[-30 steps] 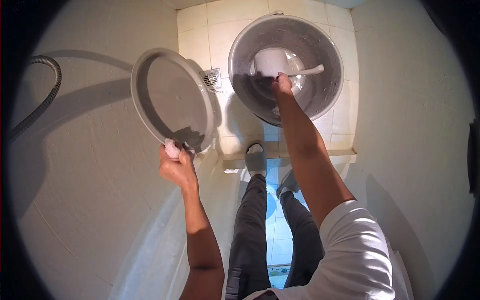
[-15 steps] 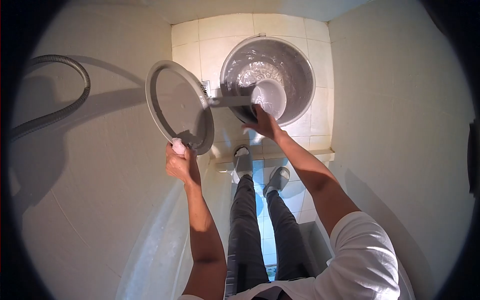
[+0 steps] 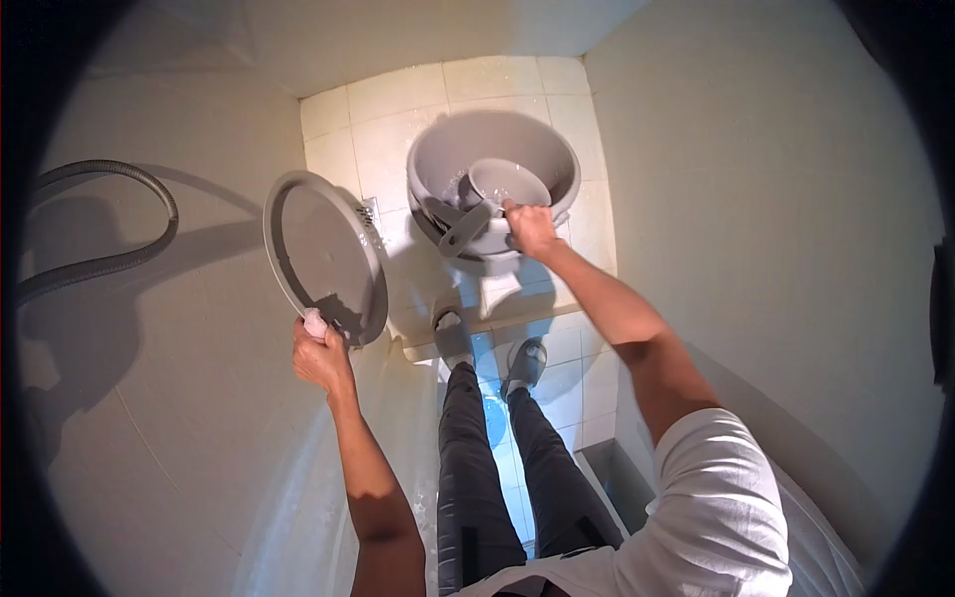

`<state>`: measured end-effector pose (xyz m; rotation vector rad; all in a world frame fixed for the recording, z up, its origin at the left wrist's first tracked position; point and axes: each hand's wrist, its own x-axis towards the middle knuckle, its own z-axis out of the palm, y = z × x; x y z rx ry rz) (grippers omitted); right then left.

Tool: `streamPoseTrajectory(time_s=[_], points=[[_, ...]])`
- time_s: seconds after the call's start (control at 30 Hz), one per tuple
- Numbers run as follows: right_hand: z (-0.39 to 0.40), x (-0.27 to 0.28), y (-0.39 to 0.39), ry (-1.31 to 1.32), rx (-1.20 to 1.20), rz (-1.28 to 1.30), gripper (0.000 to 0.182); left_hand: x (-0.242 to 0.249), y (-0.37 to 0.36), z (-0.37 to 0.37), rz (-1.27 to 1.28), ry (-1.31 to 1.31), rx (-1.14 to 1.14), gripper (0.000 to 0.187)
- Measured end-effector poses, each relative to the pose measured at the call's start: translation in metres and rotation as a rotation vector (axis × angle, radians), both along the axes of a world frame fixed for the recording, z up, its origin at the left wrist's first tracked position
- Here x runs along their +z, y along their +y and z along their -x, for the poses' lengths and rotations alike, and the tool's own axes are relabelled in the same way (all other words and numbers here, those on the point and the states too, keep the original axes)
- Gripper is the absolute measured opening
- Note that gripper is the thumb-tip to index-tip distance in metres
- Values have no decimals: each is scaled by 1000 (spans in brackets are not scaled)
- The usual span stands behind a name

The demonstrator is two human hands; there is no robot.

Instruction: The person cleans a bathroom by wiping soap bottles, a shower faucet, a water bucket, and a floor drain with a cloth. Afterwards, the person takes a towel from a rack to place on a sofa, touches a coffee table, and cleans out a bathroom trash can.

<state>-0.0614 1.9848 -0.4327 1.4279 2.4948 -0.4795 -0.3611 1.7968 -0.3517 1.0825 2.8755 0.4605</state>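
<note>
My left hand (image 3: 323, 360) is closed around the lower edge of a round grey lid (image 3: 323, 249), with a pinkish-white wad (image 3: 315, 323) pressed under the fingers. The lid is held up on edge, its recessed face towards me. My right hand (image 3: 534, 229) has its fingers wrapped over the near rim of a large grey bucket (image 3: 448, 149), which tilts. Inside the bucket sits a grey dipper (image 3: 512, 179), right by my right fingertips. The dipper's flat handle (image 3: 468, 229) sticks out over the near rim to the left.
A ribbed shower hose (image 3: 129, 169) curves along the left wall. Behind the lid is a floor drain (image 3: 371, 212) in the tiled floor (image 3: 388, 104). A low ledge (image 3: 423, 350) crosses in front of my slippered feet (image 3: 525, 363). Plain walls stand close on both sides.
The bucket has gone from upright to tilted, with my right hand now on its near rim. The dipper has turned inside it. My left hand still holds the lid and wad.
</note>
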Motion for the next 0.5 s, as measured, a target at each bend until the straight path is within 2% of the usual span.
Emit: streamPoseTrajectory(time_s=[0.17,0.2,0.3,0.37,0.43,0.5], points=[[-38,60,22,-40,7,42,33,8,0,-2,87,1,3,38],[-41,74,28,-108,-6,131,26,8,1,-2,81,4,8,38],[-59,60,41,-210,18,223,30,-1,-4,4,125,41,3,42],[-71,39,53,-287,41,289,32,-6,-5,7,17,100,-62,32],[-76,24,59,-434,18,378,33,-4,-6,6,91,134,-26,34],[-87,0,68,-455,39,436,34,-7,-6,8,121,98,-16,43]])
